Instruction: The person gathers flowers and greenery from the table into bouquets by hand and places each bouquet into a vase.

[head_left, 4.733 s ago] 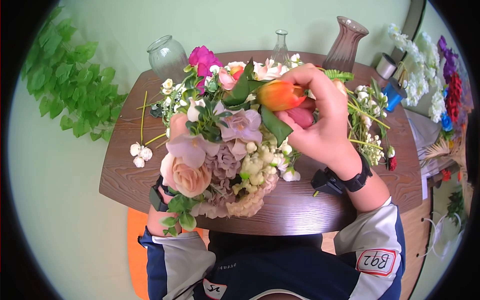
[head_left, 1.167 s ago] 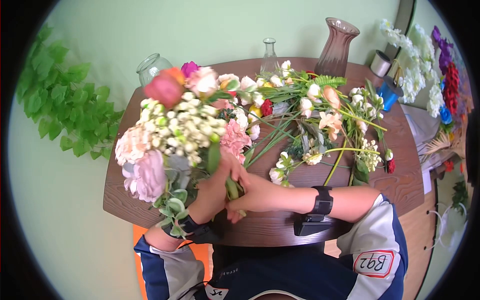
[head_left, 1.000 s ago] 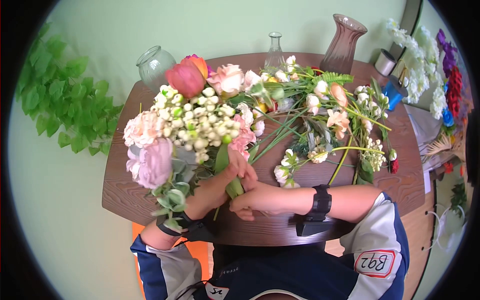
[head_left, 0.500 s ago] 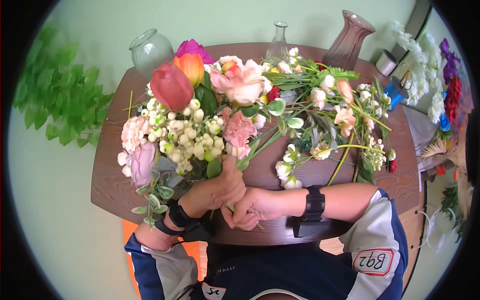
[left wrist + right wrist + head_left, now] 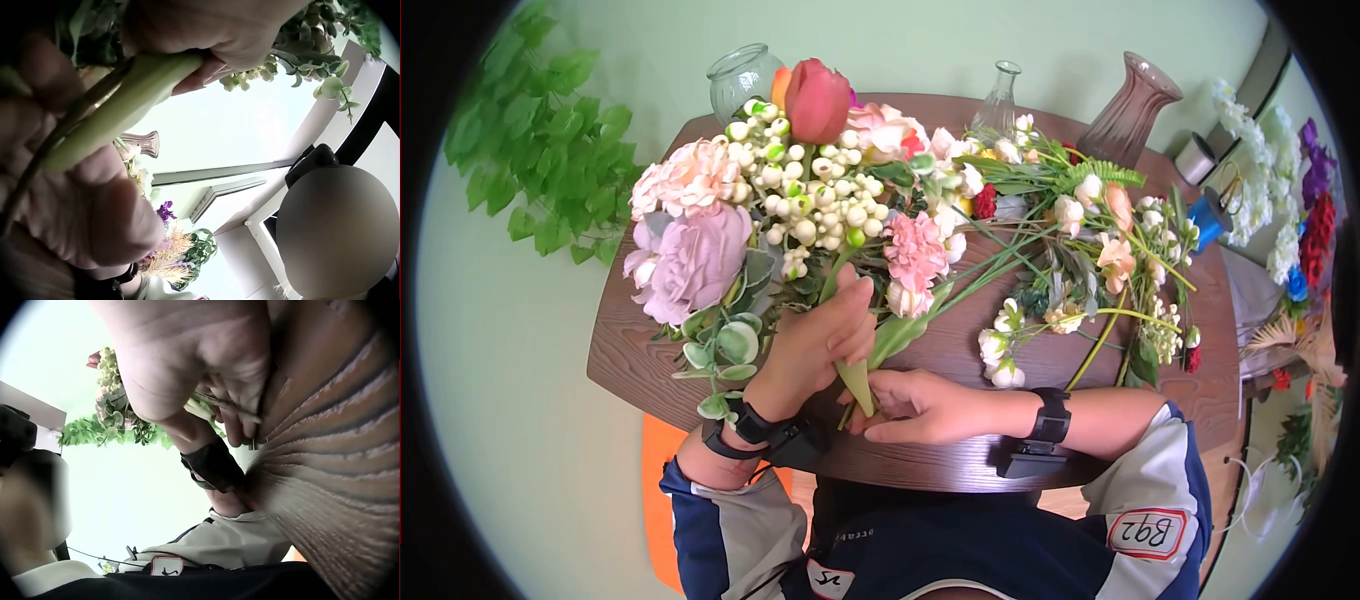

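My left hand (image 5: 820, 345) grips a bouquet by its gathered stems, low over the table's front part. The bouquet has a red tulip (image 5: 818, 100) at the top, cream berries (image 5: 810, 205), a lilac rose (image 5: 695, 262), a pink carnation (image 5: 915, 252) and trailing eucalyptus (image 5: 735, 342). A broad green leaf (image 5: 856, 385) and thin stems stick out below the fist. My right hand (image 5: 930, 405) is at these stem ends, its fingers loosely extended under them and the thumb apart. In the left wrist view the stem (image 5: 44, 147) crosses in front of the right palm.
Loose flowers (image 5: 1115, 262) with long stems cover the table's right half. Behind stand a round glass jar (image 5: 745, 80), a small clear bottle (image 5: 997, 100) and a tall mauve vase (image 5: 1133, 110). A blue ribbon spool (image 5: 1208, 215) sits at the right edge.
Earlier my right hand held an orange tulip at the bouquet's top; it then came down to the stems. Since half a second ago, its fingers have loosened there, and the bouquet has shifted.
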`<act>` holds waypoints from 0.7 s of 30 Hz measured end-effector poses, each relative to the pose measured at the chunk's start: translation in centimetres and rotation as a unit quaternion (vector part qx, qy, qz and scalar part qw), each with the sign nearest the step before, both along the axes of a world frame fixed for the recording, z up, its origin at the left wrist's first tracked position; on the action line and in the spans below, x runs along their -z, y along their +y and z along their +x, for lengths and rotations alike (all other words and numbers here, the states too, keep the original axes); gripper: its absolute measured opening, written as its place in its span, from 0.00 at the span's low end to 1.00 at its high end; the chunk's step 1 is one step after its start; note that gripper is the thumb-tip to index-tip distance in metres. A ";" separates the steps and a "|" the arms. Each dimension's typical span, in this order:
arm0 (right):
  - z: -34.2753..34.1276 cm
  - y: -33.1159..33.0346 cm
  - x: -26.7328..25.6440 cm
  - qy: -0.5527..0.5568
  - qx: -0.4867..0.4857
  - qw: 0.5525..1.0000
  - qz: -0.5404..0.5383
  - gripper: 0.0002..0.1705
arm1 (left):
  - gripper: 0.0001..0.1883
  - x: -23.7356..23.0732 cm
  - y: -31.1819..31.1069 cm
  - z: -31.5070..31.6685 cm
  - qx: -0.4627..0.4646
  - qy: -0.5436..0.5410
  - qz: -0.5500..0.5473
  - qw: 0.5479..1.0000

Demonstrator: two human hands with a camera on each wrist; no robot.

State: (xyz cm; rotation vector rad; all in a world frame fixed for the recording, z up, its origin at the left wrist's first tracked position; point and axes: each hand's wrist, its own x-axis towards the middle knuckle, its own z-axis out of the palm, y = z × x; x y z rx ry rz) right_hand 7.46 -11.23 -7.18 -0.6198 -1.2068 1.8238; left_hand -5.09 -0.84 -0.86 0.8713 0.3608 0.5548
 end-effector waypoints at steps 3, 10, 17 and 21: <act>0.3 0.0 -0.1 -0.085 -0.015 0.995 0.046 0.19 | 0.11 0.2 -0.2 0.1 0.016 0.012 0.002 1.000; 0.6 0.2 0.4 -0.136 -0.027 0.984 0.113 0.17 | 0.10 0.4 -1.1 0.5 0.037 0.052 -0.020 0.998; 1.0 0.5 -0.4 -0.151 -0.045 0.985 0.074 0.17 | 0.10 0.6 -0.1 0.5 0.064 -0.010 -0.026 0.998; 0.9 0.5 -0.4 -0.130 -0.032 0.989 0.070 0.18 | 0.12 0.9 0.5 0.5 0.083 -0.031 -0.043 0.995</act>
